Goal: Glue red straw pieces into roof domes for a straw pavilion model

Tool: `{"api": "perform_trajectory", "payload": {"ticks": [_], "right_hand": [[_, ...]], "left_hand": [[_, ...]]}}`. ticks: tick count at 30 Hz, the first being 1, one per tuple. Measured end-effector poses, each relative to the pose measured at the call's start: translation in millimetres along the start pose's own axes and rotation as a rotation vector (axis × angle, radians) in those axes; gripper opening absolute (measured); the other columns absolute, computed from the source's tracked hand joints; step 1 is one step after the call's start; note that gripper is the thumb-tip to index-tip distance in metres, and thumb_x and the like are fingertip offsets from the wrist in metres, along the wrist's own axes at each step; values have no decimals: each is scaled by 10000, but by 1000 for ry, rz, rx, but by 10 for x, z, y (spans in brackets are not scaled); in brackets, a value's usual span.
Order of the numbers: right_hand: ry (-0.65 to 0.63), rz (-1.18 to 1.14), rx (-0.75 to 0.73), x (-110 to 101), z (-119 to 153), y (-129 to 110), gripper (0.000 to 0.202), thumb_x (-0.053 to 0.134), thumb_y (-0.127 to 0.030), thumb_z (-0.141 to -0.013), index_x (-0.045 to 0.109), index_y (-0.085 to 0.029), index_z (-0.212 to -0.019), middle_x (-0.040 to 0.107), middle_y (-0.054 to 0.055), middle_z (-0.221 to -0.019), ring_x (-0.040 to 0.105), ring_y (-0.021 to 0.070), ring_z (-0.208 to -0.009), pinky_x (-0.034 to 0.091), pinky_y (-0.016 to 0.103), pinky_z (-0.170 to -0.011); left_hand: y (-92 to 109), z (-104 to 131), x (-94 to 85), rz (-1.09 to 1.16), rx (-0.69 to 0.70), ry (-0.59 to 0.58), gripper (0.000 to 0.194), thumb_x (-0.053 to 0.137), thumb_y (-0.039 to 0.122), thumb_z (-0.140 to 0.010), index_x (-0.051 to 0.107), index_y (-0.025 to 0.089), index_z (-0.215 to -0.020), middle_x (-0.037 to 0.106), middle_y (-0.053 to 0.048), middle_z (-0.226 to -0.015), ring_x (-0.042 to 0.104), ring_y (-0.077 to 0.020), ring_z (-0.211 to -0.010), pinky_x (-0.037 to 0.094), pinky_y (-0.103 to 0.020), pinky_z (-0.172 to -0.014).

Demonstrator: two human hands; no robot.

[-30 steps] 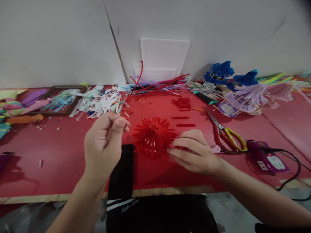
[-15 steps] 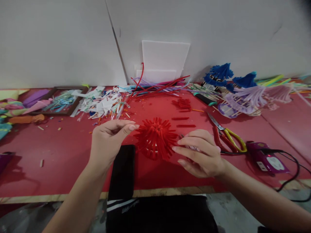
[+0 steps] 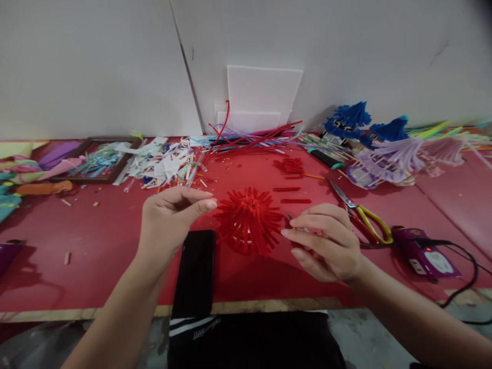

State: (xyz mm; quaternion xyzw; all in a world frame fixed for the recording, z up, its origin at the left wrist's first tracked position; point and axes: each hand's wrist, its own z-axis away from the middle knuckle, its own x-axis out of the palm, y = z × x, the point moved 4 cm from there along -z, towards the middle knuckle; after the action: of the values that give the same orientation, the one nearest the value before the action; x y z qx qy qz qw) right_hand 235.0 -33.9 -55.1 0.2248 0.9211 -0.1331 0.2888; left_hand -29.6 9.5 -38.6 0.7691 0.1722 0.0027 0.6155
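Note:
A red umbrella-shaped piece of chenille stems (image 3: 250, 218) stands on the red table between my hands, its strands fanning down over a pale ring. Just left of its edge is my left hand (image 3: 172, 218), thumb and forefinger pinched; anything between the tips is too small to see. On the other side my right hand (image 3: 326, 243) is closed around a small thing with a dark pointed tip, mostly hidden by the fingers. Short folded red chenille stems (image 3: 295, 201) lie behind my right hand, with a red chenille bundle (image 3: 289, 166) farther back.
A black phone (image 3: 194, 271) lies by my left wrist. Yellow-and-red-handled pliers (image 3: 365, 220) and a purple power socket (image 3: 425, 253) are at right. Blue and lilac chenille umbrellas (image 3: 390, 148), white scraps (image 3: 171, 161) and long red stems (image 3: 255, 136) line the back.
My right hand has drawn slightly right, away from the red piece. My left hand has shifted slightly left, off its edge. The red piece keeps its place.

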Motion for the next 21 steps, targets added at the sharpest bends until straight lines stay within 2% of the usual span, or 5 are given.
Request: {"api": "perform_trajectory", "payload": {"ticks": [4, 7, 13, 17, 21], "right_hand": [[-6, 6, 4, 1, -17, 11, 224, 595, -209, -805, 676, -196, -1014, 655, 60, -922, 585, 213, -856, 502, 392, -746], [3, 14, 7, -6, -37, 20, 221, 583, -199, -807, 682, -195, -1004, 661, 59, -926, 588, 208, -842, 504, 391, -746], [17, 16, 18, -1, -57, 29, 192, 588, -176, -808, 687, -185, -971, 657, 53, -911, 588, 195, -835, 508, 374, -747], [33, 28, 18, 12, -61, 39, 191, 579, -173, -816, 692, -189, -970, 665, 44, -909, 592, 185, -828, 511, 367, -745], [37, 28, 27, 24, -65, 56, 193, 572, -168, -824, 688, -200, -975, 667, 41, -906, 597, 183, -831, 512, 367, -749]], "left_hand": [[-54, -26, 30, 149, -27, 25, 193, 777, 370, -749, 775, 216, -866, 773, -34, -791, 731, -156, -708, 636, -291, -739], [-103, -71, 18, 201, -42, 30, 236, 794, 346, -734, 770, 225, -936, 778, -44, -905, 736, -164, -798, 620, -313, -826], [-230, -200, -98, 42, -61, 46, 161, 855, 261, -587, 741, 190, -675, 707, 3, -629, 627, -105, -570, 544, -192, -562], [-289, -264, -91, -26, -15, 18, 166, 744, 324, -721, 701, 170, -679, 624, 13, -567, 575, -93, -534, 541, -201, -565], [-343, -315, -72, -95, 48, -16, 327, 613, 390, -850, 589, 185, -596, 405, 67, -418, 461, -77, -426, 580, -240, -600]]}}
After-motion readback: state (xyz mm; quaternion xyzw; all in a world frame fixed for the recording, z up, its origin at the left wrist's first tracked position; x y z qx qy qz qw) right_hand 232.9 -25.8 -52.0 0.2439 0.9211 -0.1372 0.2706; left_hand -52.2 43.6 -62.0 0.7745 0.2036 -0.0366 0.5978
